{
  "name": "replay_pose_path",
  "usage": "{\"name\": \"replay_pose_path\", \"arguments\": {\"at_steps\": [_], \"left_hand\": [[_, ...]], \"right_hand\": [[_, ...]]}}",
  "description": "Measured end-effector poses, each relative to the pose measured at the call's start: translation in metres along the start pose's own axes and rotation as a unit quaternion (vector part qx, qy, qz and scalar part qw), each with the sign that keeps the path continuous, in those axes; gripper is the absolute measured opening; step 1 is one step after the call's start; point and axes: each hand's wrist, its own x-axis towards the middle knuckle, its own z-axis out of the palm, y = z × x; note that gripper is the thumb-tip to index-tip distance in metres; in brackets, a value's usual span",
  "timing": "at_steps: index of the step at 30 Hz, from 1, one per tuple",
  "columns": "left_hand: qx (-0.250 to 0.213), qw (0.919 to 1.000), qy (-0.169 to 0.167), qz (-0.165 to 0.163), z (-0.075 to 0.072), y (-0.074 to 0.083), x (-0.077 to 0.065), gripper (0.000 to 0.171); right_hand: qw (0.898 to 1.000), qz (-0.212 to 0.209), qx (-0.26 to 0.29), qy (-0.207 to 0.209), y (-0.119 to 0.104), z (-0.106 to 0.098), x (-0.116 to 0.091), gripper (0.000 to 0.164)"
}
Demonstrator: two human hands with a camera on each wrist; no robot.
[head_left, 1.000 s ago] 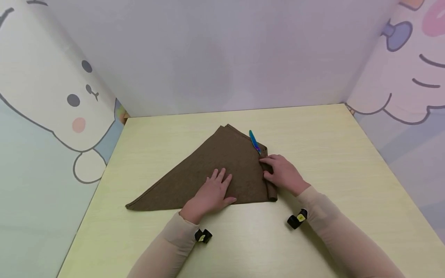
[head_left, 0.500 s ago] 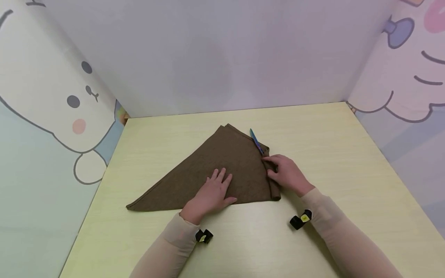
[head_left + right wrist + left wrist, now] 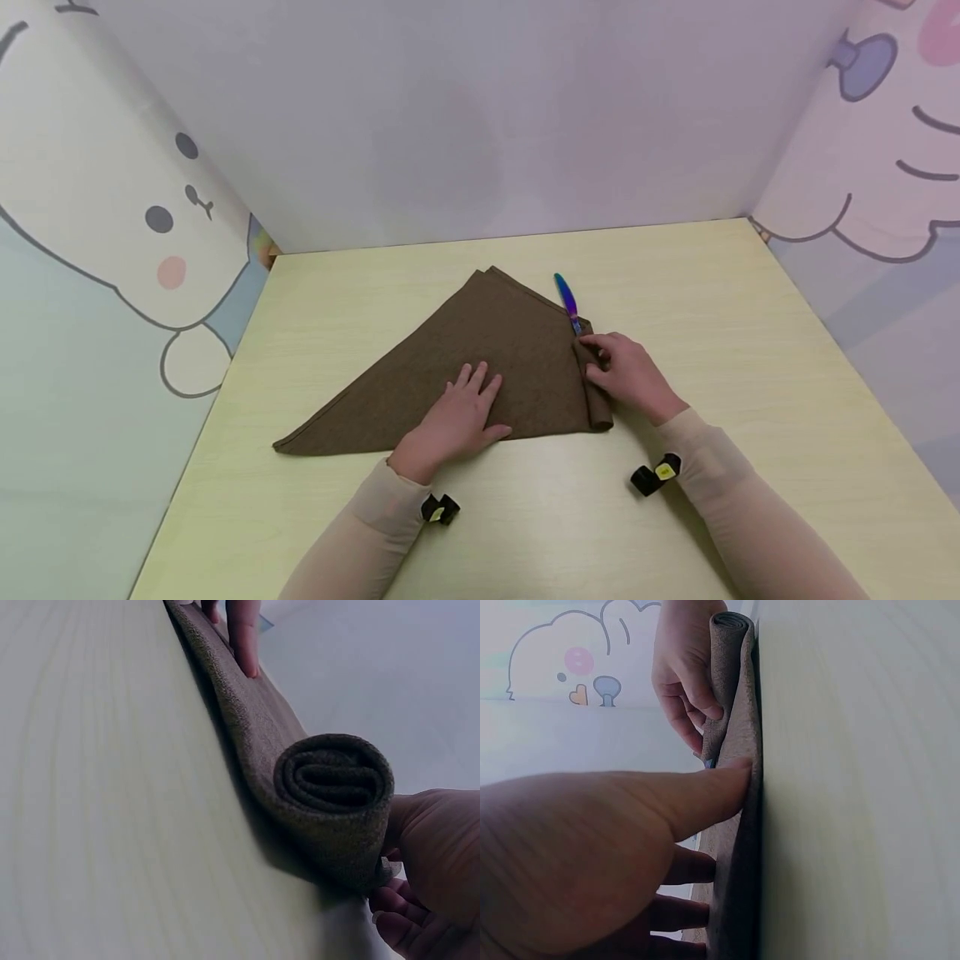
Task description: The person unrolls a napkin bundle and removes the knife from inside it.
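Note:
A brown cloth [image 3: 525, 358] lies on the table, folded into a flat shape with a long point to the left. Its right edge is wound into a roll [image 3: 334, 780], whose layers show as a spiral at the near end. From the roll's far end sticks a shiny blue-purple table knife [image 3: 567, 298]; its other part is hidden in the cloth. My left hand [image 3: 457, 412] rests flat on the cloth near its front edge, fingers spread. My right hand [image 3: 630, 375] grips the roll from the right, thumb and fingers bent about it, partly hidden in the right wrist view.
The pale wood table [image 3: 750, 333] extends around the cloth on all sides. A plain light wall [image 3: 480, 125] stands behind it, with cartoon-printed panels [image 3: 90, 292] at the sides. A small black camera [image 3: 656, 475] is strapped to each wrist.
The roll, the knife and my right hand have shifted to the right, and the cloth's right side reaches further out. The knife's visible end has moved right too. My left hand has stayed in place.

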Motion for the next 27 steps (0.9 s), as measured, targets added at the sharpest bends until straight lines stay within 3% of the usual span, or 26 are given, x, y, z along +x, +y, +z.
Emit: {"name": "replay_pose_path", "arguments": {"at_steps": [9,18,27], "left_hand": [[0.000,1.0000,0.002,0.001,0.000,-0.001,-0.001,0.077],[0.006,1.0000,0.004,0.002,0.001,-0.001,0.001,0.077],[0.019,0.9998,0.000,0.001,0.002,-0.001,0.002,0.077]], "right_hand": [[1.000,0.014,0.010,0.011,0.001,-0.001,-0.003,0.044],[1.000,-0.003,0.005,0.016,0.008,-0.004,-0.003,0.042],[1.000,0.020,0.010,-0.006,0.012,-0.008,-0.003,0.041]]}}
